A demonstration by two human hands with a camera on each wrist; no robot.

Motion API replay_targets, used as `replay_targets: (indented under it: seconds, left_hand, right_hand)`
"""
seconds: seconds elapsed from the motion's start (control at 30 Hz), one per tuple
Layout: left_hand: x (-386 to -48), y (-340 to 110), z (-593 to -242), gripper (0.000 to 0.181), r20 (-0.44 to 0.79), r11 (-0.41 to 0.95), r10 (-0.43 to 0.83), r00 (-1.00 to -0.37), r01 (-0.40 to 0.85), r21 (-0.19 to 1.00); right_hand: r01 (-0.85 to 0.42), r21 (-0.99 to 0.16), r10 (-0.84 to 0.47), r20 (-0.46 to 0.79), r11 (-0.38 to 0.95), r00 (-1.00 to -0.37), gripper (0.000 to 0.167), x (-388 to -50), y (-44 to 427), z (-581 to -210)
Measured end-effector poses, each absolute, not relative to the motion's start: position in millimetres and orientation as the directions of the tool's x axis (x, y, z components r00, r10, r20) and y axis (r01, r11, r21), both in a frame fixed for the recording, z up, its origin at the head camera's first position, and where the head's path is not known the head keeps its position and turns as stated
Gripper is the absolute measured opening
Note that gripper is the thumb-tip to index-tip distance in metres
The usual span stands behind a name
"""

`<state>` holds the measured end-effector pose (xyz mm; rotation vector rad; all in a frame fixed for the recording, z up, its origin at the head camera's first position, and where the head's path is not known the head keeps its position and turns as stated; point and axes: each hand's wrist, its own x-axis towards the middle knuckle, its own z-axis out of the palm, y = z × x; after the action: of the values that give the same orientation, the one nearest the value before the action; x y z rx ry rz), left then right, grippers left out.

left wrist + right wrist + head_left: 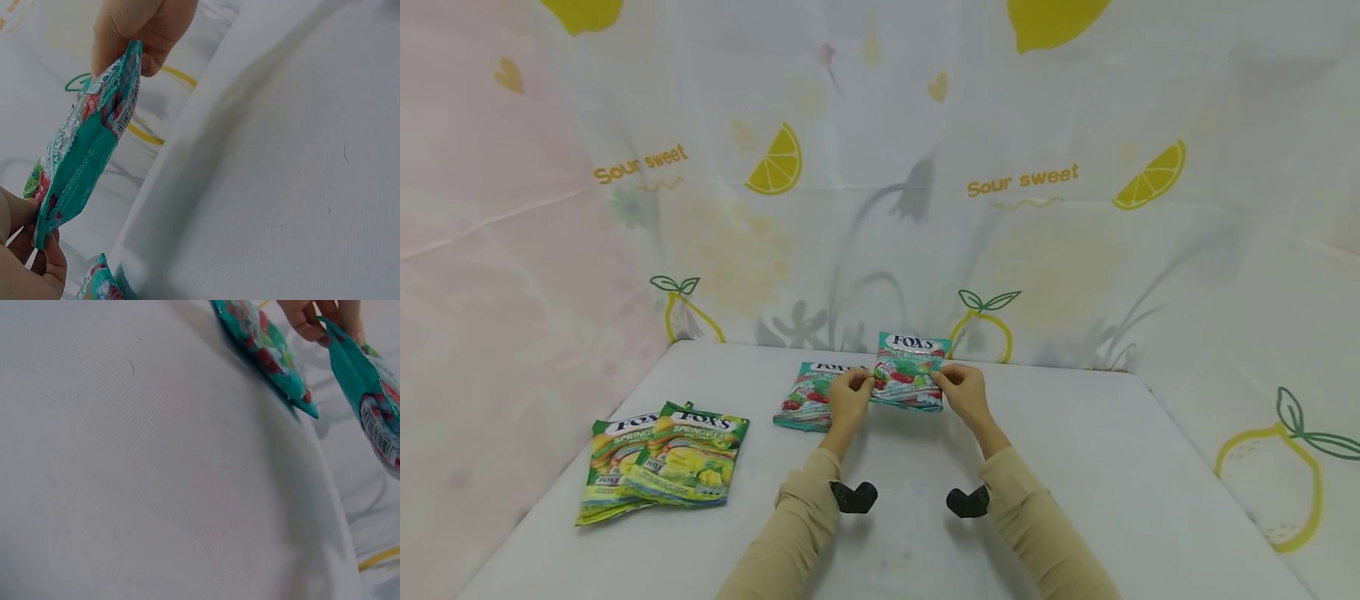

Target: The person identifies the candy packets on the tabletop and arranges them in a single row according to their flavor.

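Observation:
Between both hands hangs a teal FOX'S candy bag [912, 372], lifted above the white table. My left hand [850, 397] pinches its left edge, and my right hand [964, 393] pinches the right edge. In the left wrist view the candy bag [94, 150] appears side-on, its edges held by the left hand [31, 250] below and the right hand [147, 28] above. The right wrist view shows the bag's barcode side [378, 428]; the right hand is not seen there. A second teal candy bag [805, 404] lies on the table, partly behind the left hand.
Two green-and-yellow FOX'S candy bags lie overlapping at the table's left, the upper bag [692, 458] partly covering the lower bag [602, 475]. A lemon-printed cloth [865, 250] stands behind the white table [1075, 500].

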<state>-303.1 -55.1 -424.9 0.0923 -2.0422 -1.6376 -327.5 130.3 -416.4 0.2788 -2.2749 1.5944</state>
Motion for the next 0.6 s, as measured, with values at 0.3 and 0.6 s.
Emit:
replay_targets:
  seconds: [0.3,0.6]
  left_hand:
    - [-307,-66,-434,0.004,0.339,0.341,-0.4,-0.851,0.205,0.917]
    - [-310,-73,-444,0.004,0.335,0.422,-0.366,-0.868,0.166,0.891]
  right_hand:
    - [-0.322,-0.854,0.013,0.358,0.409,-0.934,0.015,-335,117,-428]
    - [-0.294,-0.843,0.022,0.34,0.45,-0.94,0.014,-337,111,-438]
